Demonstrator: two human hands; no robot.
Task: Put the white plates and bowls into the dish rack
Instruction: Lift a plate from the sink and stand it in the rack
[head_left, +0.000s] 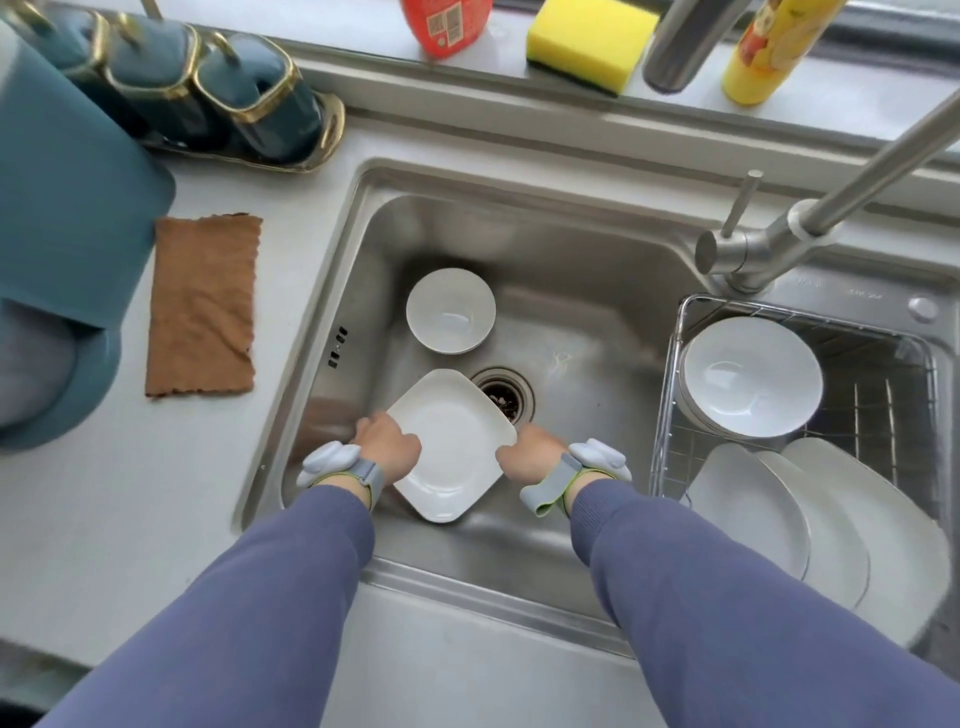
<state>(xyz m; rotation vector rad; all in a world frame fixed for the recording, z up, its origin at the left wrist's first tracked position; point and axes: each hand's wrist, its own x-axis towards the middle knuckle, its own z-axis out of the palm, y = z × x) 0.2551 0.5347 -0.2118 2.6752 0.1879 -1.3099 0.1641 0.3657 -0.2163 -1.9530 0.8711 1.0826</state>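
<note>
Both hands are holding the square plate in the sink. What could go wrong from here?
The square plate is gripped only at two edges by the left hand and right hand; it might slip onto the sink. The dish rack already looks crowded, so it could knock the standing plates.

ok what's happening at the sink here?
A person is holding a square white plate over the sink, left hand and right hand on opposite edges. One white bowl sits in the basin. The dish rack on the right holds stacked bowls and upright plates.
</note>
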